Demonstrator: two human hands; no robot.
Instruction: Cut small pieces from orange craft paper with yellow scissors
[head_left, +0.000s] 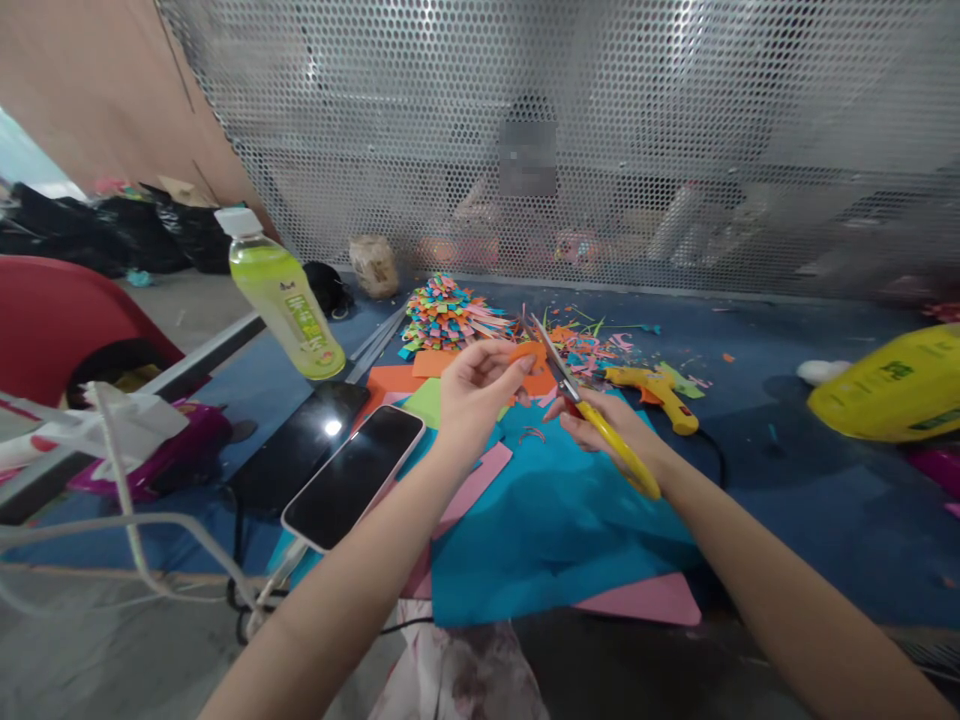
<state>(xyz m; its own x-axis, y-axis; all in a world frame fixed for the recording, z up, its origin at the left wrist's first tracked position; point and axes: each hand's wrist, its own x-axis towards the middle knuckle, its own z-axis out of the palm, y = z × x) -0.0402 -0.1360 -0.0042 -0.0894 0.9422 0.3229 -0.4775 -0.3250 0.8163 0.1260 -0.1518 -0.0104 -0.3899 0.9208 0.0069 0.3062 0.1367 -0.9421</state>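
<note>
Between the thumb and fingers of my left hand (480, 390) is a small piece of orange paper (528, 352). My right hand (611, 425) grips a pair of scissors (611, 440) with yellow handles. The blades point up and away, spread slightly apart, close beside the orange paper; I cannot tell whether they touch it. Below both hands lies a large blue sheet (555, 520) over pink sheets (649, 598). Orange and green paper pieces lie left of my left hand. Behind the hands sits a heap of small multicoloured paper strips (442, 310), with loose offcuts (592, 345) to its right.
A yellow glue gun (660, 392) lies right of the scissors. A phone (356, 475) and a black device (300, 445) lie left, near a green drink bottle (289, 300). White cables (172, 520) cross the left edge. A yellow container (892, 385) is at right; perforated metal (675, 130) stands behind.
</note>
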